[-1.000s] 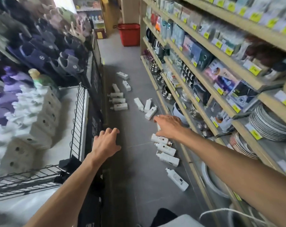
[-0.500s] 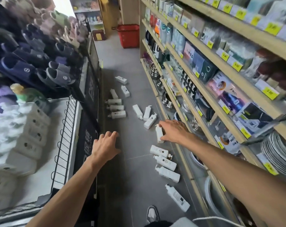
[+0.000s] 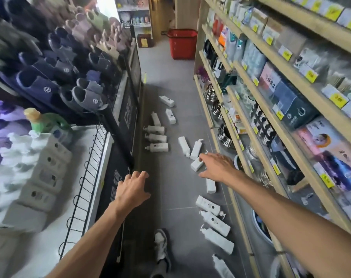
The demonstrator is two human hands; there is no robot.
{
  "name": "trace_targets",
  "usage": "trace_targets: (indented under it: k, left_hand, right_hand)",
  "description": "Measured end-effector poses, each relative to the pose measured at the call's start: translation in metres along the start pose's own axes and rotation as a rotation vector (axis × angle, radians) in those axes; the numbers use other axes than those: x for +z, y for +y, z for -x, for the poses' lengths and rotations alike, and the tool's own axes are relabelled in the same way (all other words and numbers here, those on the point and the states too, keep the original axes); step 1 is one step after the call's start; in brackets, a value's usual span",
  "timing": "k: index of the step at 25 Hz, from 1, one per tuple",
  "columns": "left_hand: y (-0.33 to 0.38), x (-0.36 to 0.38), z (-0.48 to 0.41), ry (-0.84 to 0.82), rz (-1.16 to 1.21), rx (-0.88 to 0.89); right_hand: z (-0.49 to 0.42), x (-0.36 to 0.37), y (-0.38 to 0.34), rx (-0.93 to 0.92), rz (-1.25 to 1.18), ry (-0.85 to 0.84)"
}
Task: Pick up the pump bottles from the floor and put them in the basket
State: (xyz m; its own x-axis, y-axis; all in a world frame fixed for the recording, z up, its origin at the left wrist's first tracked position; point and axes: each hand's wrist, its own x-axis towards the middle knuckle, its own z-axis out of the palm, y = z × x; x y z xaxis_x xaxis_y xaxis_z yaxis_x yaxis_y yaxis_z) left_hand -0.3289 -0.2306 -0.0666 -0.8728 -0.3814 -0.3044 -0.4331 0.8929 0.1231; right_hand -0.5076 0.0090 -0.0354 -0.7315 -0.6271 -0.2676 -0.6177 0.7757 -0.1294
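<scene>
At the far left stands a rack of slippers (image 3: 50, 81), and near it a white shelf (image 3: 94, 157) stocked with upright pump bottles and fenced by a wire rail. The left hand (image 3: 133, 189) hangs over the dark edge of that stand, fingers loosely curled and spread, gripping nothing.

The grey floor (image 3: 176, 189) runs down the middle of the aisle, and white bottles (image 3: 156, 138) lie scattered along it. A far group sits left of centre, three of them lying side by side. A pair lies further right. A near row of four or five trails along the base of the right shelves (image 3: 271, 101). A shoe (image 3: 160, 245) shows at the near edge.

The right hand (image 3: 215, 166) reaches out over the floor with fingers open and spread. It is right by one bottle (image 3: 196, 164) and partly covers another, but has closed on neither; whether it touches either cannot be told.

The red basket (image 3: 182, 44) stands at the far end of the aisle, well apart from every bottle and both hands. Its inside is not visible.

By my judgement the task has barely started: more than a dozen bottles are on the floor, none is in hand, and each must be carried the length of the aisle.
</scene>
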Motion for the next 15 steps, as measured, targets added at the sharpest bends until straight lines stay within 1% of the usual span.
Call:
trace_targets:
  k: [5,8,12,15]
  left_hand:
    - [-0.037,-0.028,-0.087,-0.008,0.025,-0.001]
    - [-0.055,-0.054,-0.149,-0.003,0.083,0.020]
    - [-0.063,-0.088,-0.227,0.023,0.089,0.067]
    - [-0.065,-0.096,-0.272,0.003,0.062,0.075]
  right_hand:
    - [-0.085,-0.017,-0.012,0.034,0.002,-0.005]
    - [-0.136,-0.025,-0.020,0.059,-0.004,-0.031]
    - [-0.199,-0.030,-0.026,0.092,-0.032,-0.067]
    - [-0.245,-0.045,-0.017,0.103,-0.037,-0.044]
